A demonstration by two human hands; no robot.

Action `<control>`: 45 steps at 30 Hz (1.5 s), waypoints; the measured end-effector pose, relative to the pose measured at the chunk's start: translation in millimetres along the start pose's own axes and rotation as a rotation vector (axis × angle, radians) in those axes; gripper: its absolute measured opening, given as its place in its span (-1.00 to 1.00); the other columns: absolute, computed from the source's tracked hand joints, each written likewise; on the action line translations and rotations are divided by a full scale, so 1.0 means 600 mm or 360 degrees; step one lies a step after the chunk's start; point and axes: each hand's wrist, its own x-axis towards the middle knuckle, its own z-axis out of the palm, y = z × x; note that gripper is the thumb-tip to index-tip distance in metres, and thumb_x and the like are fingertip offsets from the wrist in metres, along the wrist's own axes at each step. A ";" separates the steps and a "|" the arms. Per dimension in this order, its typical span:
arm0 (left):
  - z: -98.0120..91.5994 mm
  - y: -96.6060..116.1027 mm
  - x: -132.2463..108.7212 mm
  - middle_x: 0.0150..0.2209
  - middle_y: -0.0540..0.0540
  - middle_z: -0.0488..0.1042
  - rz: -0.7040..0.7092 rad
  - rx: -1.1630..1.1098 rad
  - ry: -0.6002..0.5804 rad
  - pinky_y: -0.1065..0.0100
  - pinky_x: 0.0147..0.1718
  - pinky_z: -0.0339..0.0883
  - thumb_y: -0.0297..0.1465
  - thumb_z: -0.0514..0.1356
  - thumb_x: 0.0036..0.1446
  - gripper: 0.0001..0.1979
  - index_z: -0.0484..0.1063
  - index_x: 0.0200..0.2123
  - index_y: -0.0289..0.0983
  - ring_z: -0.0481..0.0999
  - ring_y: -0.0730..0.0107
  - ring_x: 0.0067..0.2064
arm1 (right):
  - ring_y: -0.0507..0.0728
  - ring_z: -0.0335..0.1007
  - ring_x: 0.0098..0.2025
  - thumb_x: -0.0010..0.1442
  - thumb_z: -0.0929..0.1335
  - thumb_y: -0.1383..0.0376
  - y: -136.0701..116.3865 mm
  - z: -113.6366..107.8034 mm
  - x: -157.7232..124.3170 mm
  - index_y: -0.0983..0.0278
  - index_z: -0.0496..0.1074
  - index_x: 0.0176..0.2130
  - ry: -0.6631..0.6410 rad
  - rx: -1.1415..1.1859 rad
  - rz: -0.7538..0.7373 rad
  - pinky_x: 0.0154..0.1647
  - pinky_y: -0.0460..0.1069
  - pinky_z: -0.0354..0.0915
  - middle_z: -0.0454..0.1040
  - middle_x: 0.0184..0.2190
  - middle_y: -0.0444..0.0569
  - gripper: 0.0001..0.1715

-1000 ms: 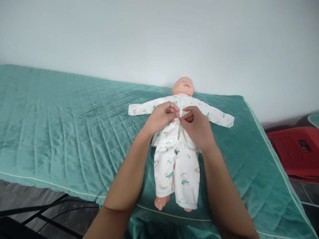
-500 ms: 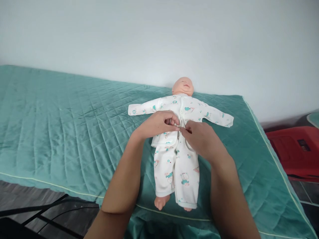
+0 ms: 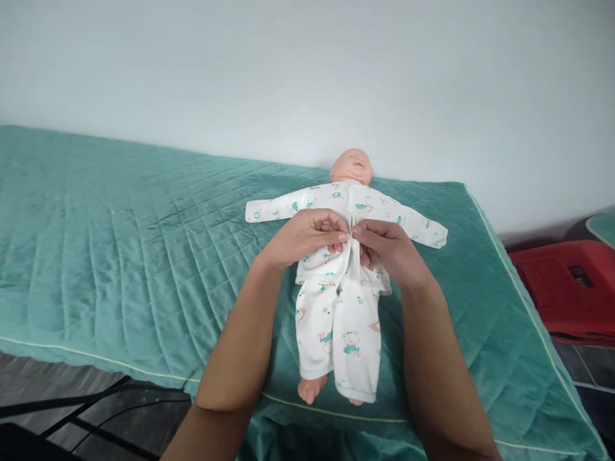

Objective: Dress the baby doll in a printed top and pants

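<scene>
A baby doll (image 3: 352,167) lies on its back, head toward the wall, in a white printed baby jacket (image 3: 327,200) and matching trousers (image 3: 356,339). Over the doll's belly, my left hand (image 3: 314,238) pinches the jacket's front edge between thumb and fingers. Facing it, my right hand (image 3: 389,246) grips the other front edge the same way. The fingertips almost meet at the jacket's middle line. Whatever small fastening lies between them is hidden. Both sleeves stretch out sideways, and the doll's feet show below the trouser legs.
A green quilted cover (image 3: 120,256) lies over the bed, which stands against a white wall (image 3: 288,83). Beyond the right edge is a red plastic object (image 3: 567,288). Black metal bars (image 3: 91,410) show at the lower left above the dark floor.
My right hand has moved up the jacket front and now holds its edge. My left hand has shifted slightly up and right. The jacket's lower right flap has come into view.
</scene>
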 end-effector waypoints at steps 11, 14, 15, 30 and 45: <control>-0.010 -0.007 0.002 -0.44 -0.07 0.57 -0.0078 -0.0051 -0.0048 0.41 -0.36 0.45 -0.26 0.41 0.06 -0.77 0.60 -0.31 -0.31 0.53 0.46 -0.41 | -0.01 0.28 -0.59 0.25 0.38 -0.11 -0.006 -0.007 -0.003 0.27 0.46 -0.51 -0.0102 -0.0267 0.0071 -0.55 -0.09 0.22 0.40 -0.64 -0.13 -0.44; -0.009 -0.008 0.002 -0.43 -0.08 0.57 -0.0087 -0.0043 -0.0024 0.42 -0.37 0.46 -0.27 0.42 0.05 -0.78 0.61 -0.32 -0.31 0.52 0.46 -0.41 | 0.00 0.32 -0.58 0.27 0.36 -0.10 -0.005 -0.008 -0.002 0.28 0.49 -0.47 -0.0111 -0.0271 0.0062 -0.53 -0.09 0.26 0.43 -0.61 -0.11 -0.45; -0.009 -0.008 0.002 -0.43 -0.09 0.58 -0.0094 -0.0037 -0.0018 0.41 -0.37 0.47 -0.27 0.42 0.05 -0.77 0.61 -0.32 -0.31 0.52 0.46 -0.41 | 0.01 0.34 -0.56 0.29 0.36 -0.09 -0.005 -0.009 -0.001 0.28 0.51 -0.45 -0.0114 -0.0261 0.0054 -0.52 -0.09 0.29 0.44 -0.60 -0.10 -0.46; -0.010 -0.010 0.004 -0.43 -0.10 0.59 -0.0136 0.0004 -0.0021 0.41 -0.38 0.49 -0.26 0.42 0.05 -0.76 0.58 -0.34 -0.33 0.55 0.47 -0.43 | 0.05 0.50 -0.48 0.25 0.37 -0.06 0.002 -0.006 0.004 0.26 0.46 -0.38 -0.0046 -0.0087 0.0104 -0.50 -0.08 0.36 0.59 -0.40 -0.01 -0.55; -0.009 -0.007 0.003 -0.46 -0.04 0.56 -0.0137 0.0070 -0.0032 0.44 -0.38 0.45 -0.22 0.42 0.03 -0.72 0.54 -0.35 -0.32 0.53 0.49 -0.43 | 0.08 0.57 -0.44 0.28 0.37 -0.02 0.008 -0.007 0.006 0.26 0.46 -0.29 0.0007 0.0032 0.0112 -0.53 -0.12 0.35 0.60 -0.41 -0.02 -0.61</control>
